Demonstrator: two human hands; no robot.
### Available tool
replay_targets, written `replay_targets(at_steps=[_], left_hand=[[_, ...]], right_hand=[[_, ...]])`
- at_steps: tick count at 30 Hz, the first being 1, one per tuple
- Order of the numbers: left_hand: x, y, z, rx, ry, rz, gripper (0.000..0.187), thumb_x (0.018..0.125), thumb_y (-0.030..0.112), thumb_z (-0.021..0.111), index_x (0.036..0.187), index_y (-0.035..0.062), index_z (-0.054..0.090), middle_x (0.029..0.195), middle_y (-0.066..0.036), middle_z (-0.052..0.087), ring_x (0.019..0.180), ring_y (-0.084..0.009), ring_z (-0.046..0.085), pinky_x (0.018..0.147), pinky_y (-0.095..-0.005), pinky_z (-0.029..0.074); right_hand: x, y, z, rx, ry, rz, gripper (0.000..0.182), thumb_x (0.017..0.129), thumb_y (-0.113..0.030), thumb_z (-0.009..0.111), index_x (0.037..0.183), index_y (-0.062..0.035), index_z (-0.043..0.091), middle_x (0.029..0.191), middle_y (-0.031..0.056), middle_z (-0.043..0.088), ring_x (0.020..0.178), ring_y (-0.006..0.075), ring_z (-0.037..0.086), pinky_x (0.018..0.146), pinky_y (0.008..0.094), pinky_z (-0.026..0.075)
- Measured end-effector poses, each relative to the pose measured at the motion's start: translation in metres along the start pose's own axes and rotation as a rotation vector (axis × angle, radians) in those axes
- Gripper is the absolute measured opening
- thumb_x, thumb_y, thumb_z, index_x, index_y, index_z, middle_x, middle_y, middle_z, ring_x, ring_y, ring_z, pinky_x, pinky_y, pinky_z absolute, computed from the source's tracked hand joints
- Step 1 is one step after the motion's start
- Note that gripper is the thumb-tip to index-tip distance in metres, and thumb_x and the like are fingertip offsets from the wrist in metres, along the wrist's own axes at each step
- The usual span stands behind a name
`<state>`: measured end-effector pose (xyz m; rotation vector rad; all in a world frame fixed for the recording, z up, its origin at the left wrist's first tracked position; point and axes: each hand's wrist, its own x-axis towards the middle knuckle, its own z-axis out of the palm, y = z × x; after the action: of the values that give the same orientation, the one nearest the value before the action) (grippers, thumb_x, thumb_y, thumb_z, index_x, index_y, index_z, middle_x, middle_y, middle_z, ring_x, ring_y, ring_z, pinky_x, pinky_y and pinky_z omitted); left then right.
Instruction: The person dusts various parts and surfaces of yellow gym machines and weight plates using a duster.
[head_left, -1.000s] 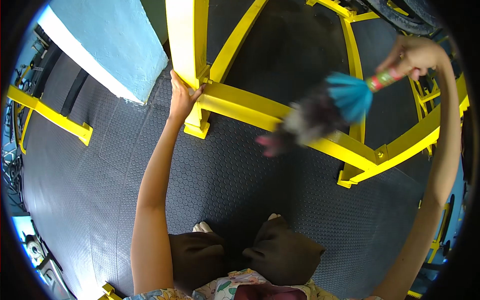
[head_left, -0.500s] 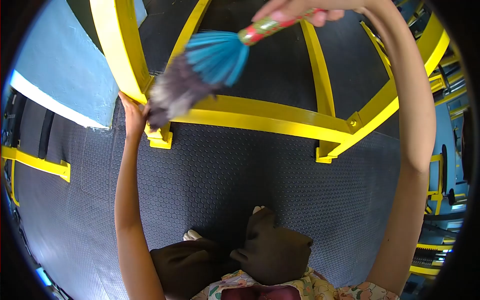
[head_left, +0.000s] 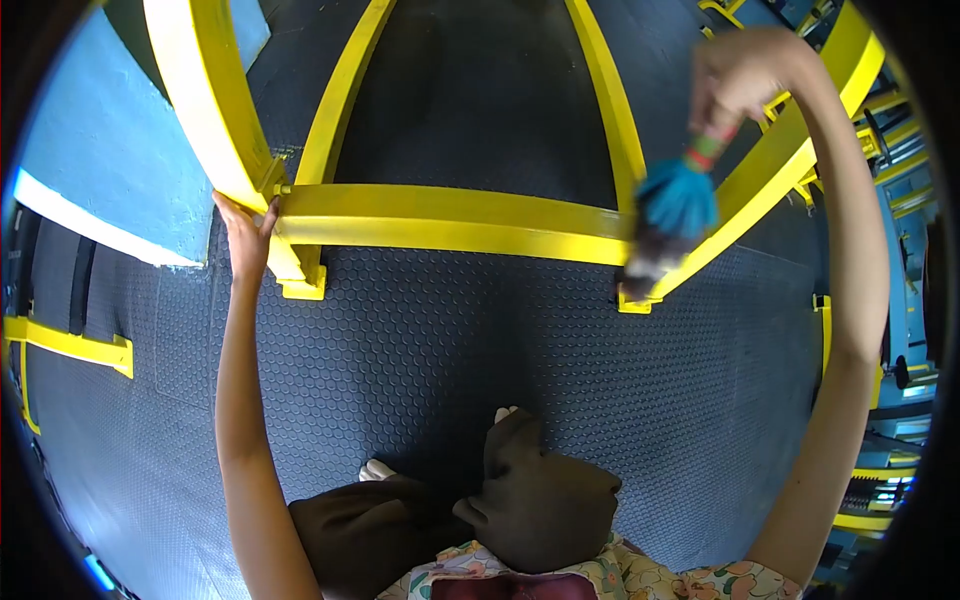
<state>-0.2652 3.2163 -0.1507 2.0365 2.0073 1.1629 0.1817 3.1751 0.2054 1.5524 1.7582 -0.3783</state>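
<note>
My right hand [head_left: 748, 78] is closed round the red, green and gold handle of a feather duster [head_left: 677, 203]. The duster hangs downward, its blue feathers and dark, pale-flecked tips blurred by motion. Its tips overlap the right end of a yellow metal frame [head_left: 460, 215], near the corner with the slanting right bar; exact contact cannot be made out. At the frame's left corner, my left hand [head_left: 247, 238] clasps the upright, with the thumb on one side and the fingers on the other.
Black studded rubber matting [head_left: 420, 330] covers the floor. A light blue wall block [head_left: 120, 160] stands close to the left upright. More yellow gym equipment [head_left: 75, 345] is at the left, with other machines along the right edge. My feet and dark trousers [head_left: 550, 500] are below.
My right hand has swung the duster from the frame's left corner across to its right end. The left hand keeps its hold on the upright, and the view has shifted slightly.
</note>
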Motion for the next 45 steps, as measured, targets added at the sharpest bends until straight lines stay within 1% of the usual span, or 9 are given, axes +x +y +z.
replay_targets(at_steps=[7, 14, 17, 21, 26, 30, 36, 38, 45], left_hand=[[0.006, -0.036, 0.009, 0.063, -0.026, 0.123, 0.095, 0.076, 0.031, 0.064, 0.128, -0.0148, 0.0, 0.134, -0.035, 0.009, 0.127, -0.0401, 0.013, 0.105, -0.038, 0.017], [0.002, -0.01, 0.003, -0.024, -0.016, 0.036, 0.095, 0.077, 0.033, 0.063, 0.129, -0.0132, -0.002, 0.133, -0.035, 0.011, 0.127, -0.0406, 0.015, 0.104, -0.0383, 0.019], [0.002, -0.012, 0.003, -0.017, -0.004, 0.033, 0.097, 0.076, 0.034, 0.064, 0.129, -0.0127, -0.002, 0.133, -0.035, 0.011, 0.126, -0.0415, 0.015, 0.104, -0.0386, 0.019], [-0.014, 0.007, 0.012, 0.014, 0.288, -0.011, 0.095, 0.071, 0.047, 0.065, 0.126, -0.0114, 0.015, 0.125, -0.028, 0.024, 0.118, -0.0389, 0.023, 0.099, -0.0457, 0.021], [-0.059, 0.02, 0.043, -0.09, 0.353, -0.55, 0.09, 0.068, 0.053, 0.066, 0.121, -0.0044, 0.021, 0.114, -0.018, 0.028, 0.109, -0.0305, 0.027, 0.094, -0.0431, 0.024], [-0.06, 0.031, 0.047, -1.009, 0.104, -1.137, 0.086, 0.069, 0.051, 0.066, 0.124, 0.0072, 0.018, 0.116, -0.017, 0.032, 0.1, -0.0294, 0.045, 0.09, -0.0385, 0.04], [-0.05, 0.045, 0.039, -1.329, 0.014, -1.312, 0.08, 0.074, 0.054, 0.057, 0.13, 0.0065, 0.024, 0.124, -0.017, 0.033, 0.118, -0.0309, 0.035, 0.098, -0.0425, 0.031], [-0.051, 0.051, 0.027, -1.348, -0.154, -0.854, 0.067, 0.077, 0.048, 0.057, 0.125, 0.0063, 0.034, 0.114, -0.014, 0.045, 0.112, -0.0271, 0.043, 0.094, -0.0387, 0.036], [-0.048, 0.066, 0.043, -1.359, -0.144, -1.007, 0.06, 0.075, 0.042, 0.063, 0.12, 0.0091, 0.039, 0.112, -0.012, 0.048, 0.104, -0.0264, 0.048, 0.09, -0.0369, 0.039]], right_hand=[[0.003, -0.084, -0.03, 0.463, 0.198, -0.613, 0.028, 0.076, -0.034, 0.062, 0.094, -0.0141, 0.067, 0.05, -0.005, 0.043, 0.041, 0.0049, 0.031, 0.035, 0.0204, 0.02], [0.008, -0.019, 0.024, 0.332, 0.335, -0.314, 0.036, 0.067, -0.022, 0.062, 0.1, -0.0092, 0.064, 0.069, 0.0017, 0.061, 0.049, 0.0045, 0.051, 0.039, 0.018, 0.036], [-0.034, 0.025, 0.095, 0.466, 0.383, -0.257, 0.036, 0.072, -0.019, 0.062, 0.105, -0.0047, 0.061, 0.091, 0.0076, 0.065, 0.074, 0.0157, 0.06, 0.072, 0.0274, 0.046], [-0.099, -0.015, 0.226, 0.51, 0.775, 0.123, 0.029, 0.067, -0.019, 0.068, 0.087, 0.0004, 0.062, 0.069, 0.0139, 0.06, 0.059, 0.0236, 0.058, 0.055, 0.0306, 0.041], [-0.088, -0.1, 0.406, 1.575, 0.227, 0.422, 0.03, 0.083, -0.034, 0.054, 0.085, -0.004, 0.057, 0.057, -0.0017, 0.045, 0.047, 0.0051, 0.04, 0.04, 0.0212, 0.028], [-0.016, -0.204, 0.442, 2.288, -0.276, 0.044, 0.04, 0.086, -0.046, 0.045, 0.095, -0.008, 0.049, 0.054, -0.0056, 0.034, 0.042, 0.0028, 0.029, 0.037, 0.0184, 0.021], [0.096, -0.302, 0.375, 2.324, -0.827, -1.041, 0.026, 0.092, -0.033, 0.037, 0.103, -0.0088, 0.035, 0.067, 0.0032, 0.045, 0.055, 0.0113, 0.046, 0.051, 0.0259, 0.041], [0.108, -0.326, 0.35, 2.324, -1.08, -1.127, 0.024, 0.091, -0.029, 0.042, 0.101, -0.0082, 0.037, 0.074, 0.0045, 0.046, 0.068, 0.0143, 0.05, 0.063, 0.0318, 0.044], [0.095, -0.319, 0.355, 2.441, -1.162, -1.324, 0.025, 0.087, -0.025, 0.05, 0.101, -0.0088, 0.038, 0.08, 0.0047, 0.046, 0.081, 0.0157, 0.049, 0.074, 0.0375, 0.044]])
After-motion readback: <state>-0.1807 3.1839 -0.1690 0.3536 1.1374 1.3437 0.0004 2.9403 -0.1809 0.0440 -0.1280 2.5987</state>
